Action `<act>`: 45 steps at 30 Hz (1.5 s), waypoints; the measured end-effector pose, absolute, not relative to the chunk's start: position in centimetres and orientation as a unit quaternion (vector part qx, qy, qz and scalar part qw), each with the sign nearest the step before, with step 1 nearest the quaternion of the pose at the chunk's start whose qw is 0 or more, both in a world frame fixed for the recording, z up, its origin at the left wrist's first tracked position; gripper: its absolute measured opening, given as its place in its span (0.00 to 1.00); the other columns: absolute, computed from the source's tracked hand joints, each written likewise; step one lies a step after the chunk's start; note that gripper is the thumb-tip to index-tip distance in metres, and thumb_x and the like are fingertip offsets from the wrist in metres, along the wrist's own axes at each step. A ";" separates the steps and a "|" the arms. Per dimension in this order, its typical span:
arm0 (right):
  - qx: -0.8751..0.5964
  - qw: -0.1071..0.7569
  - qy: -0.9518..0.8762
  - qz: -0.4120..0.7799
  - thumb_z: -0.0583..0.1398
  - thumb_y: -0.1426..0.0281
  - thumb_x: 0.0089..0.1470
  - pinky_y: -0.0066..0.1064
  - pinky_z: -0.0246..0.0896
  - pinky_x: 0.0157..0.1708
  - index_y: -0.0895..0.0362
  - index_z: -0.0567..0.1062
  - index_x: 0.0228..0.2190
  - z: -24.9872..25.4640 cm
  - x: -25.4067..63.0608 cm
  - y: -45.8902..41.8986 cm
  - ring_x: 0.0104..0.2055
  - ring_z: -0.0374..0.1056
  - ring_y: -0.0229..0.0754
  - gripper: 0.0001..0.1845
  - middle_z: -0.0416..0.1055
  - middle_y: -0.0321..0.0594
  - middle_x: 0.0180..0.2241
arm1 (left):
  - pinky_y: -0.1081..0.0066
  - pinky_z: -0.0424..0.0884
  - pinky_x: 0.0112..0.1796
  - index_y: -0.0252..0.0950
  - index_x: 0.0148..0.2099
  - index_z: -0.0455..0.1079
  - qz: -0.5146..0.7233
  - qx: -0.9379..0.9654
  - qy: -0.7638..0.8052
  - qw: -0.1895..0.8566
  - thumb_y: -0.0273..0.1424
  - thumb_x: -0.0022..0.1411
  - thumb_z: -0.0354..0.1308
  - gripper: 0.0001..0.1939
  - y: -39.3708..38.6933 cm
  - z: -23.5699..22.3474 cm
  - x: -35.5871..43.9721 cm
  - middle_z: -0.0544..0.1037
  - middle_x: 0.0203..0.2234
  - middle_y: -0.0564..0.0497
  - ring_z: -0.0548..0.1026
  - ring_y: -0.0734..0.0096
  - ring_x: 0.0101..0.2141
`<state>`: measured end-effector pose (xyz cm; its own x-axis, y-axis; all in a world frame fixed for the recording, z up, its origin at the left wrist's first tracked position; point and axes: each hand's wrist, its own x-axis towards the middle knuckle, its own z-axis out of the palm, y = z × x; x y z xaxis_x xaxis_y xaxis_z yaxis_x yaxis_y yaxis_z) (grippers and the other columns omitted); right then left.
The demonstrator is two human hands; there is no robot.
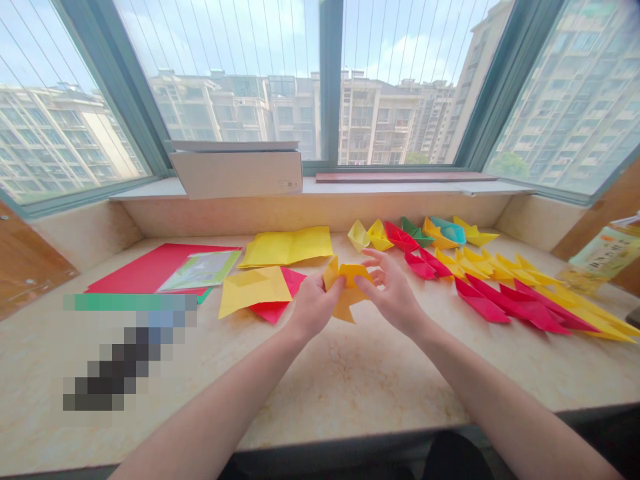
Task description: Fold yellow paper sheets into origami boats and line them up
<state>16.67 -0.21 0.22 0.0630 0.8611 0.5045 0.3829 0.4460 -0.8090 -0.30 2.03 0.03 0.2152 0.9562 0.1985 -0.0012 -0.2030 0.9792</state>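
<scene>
A partly folded piece of yellow paper [345,311] is held up between my two hands, above the marble counter. My left hand [316,300] pinches its left side with the thumb in front. On its right side, my right hand [393,285] grips the edge with thumb and fingers, the other fingers bent behind. To the left of my hands lie a yellow sheet [253,293] and a red sheet [273,311] partly under it. Behind them rests a folded stack of yellow paper [287,247].
Folded paper boats in several colours stand at the right, including red boats [520,303] and yellow boats [480,263]. Red paper [135,270] and a clear packet [203,270] lie left, near a blurred-out patch [130,353]. A white box [240,173] sits on the sill; a bottle [607,250] stands far right.
</scene>
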 end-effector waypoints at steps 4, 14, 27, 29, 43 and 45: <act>-0.470 0.540 -0.670 0.196 0.64 0.64 0.55 0.37 0.71 0.36 0.49 0.64 0.57 0.3 16.8 -0.3 0.36 0.72 0.42 0.30 0.72 0.43 0.48 | 0.72 0.72 0.31 0.32 0.40 0.76 0.526 0.575 0.415 0.469 0.46 0.56 0.64 0.21 2.9 -0.2 -0.6 0.82 0.35 0.46 0.79 0.63 0.34; -0.441 0.525 -0.716 0.130 0.63 0.66 0.55 0.37 0.71 0.35 0.51 0.72 0.49 0.5 17.0 -0.4 0.35 0.71 0.41 0.18 0.72 0.43 0.47 | 0.67 0.75 0.38 0.32 0.45 0.75 0.550 0.534 0.381 0.517 0.45 0.54 0.66 0.23 2.7 0.5 -0.5 0.81 0.39 0.44 0.80 0.59 0.39; -0.438 0.559 -0.698 0.090 0.58 0.68 0.61 0.36 0.70 0.34 0.50 0.78 0.46 0.2 17.5 0.0 0.36 0.70 0.43 0.13 0.75 0.41 0.40 | 0.62 0.78 0.34 0.31 0.49 0.72 0.471 0.559 0.347 0.588 0.47 0.57 0.64 0.26 2.1 0.6 -0.4 0.82 0.38 0.40 0.82 0.56 0.34; -0.431 0.569 -0.696 0.076 0.58 0.68 0.62 0.37 0.70 0.37 0.49 0.79 0.45 0.2 17.6 0.0 0.39 0.71 0.44 0.13 0.75 0.41 0.39 | 0.62 0.78 0.35 0.31 0.50 0.73 0.452 0.581 0.344 0.583 0.46 0.58 0.64 0.25 2.0 0.5 -0.4 0.82 0.37 0.40 0.82 0.54 0.36; -0.377 0.534 -0.756 0.034 0.55 0.70 0.64 0.48 0.69 0.49 0.48 0.76 0.37 0.5 17.8 -0.6 0.49 0.71 0.48 0.09 0.66 0.43 0.53 | 0.60 0.74 0.47 0.34 0.47 0.75 0.517 0.470 0.309 0.645 0.39 0.55 0.68 0.20 2.9 -0.5 -0.1 0.81 0.45 0.42 0.79 0.58 0.44; -0.366 0.529 -0.765 0.035 0.54 0.71 0.64 0.48 0.68 0.50 0.49 0.75 0.38 0.5 17.9 -0.6 0.53 0.69 0.49 0.10 0.66 0.44 0.53 | 0.59 0.73 0.49 0.34 0.47 0.75 0.534 0.443 0.286 0.661 0.38 0.56 0.68 0.19 2.8 -0.4 0.0 0.80 0.47 0.41 0.78 0.58 0.46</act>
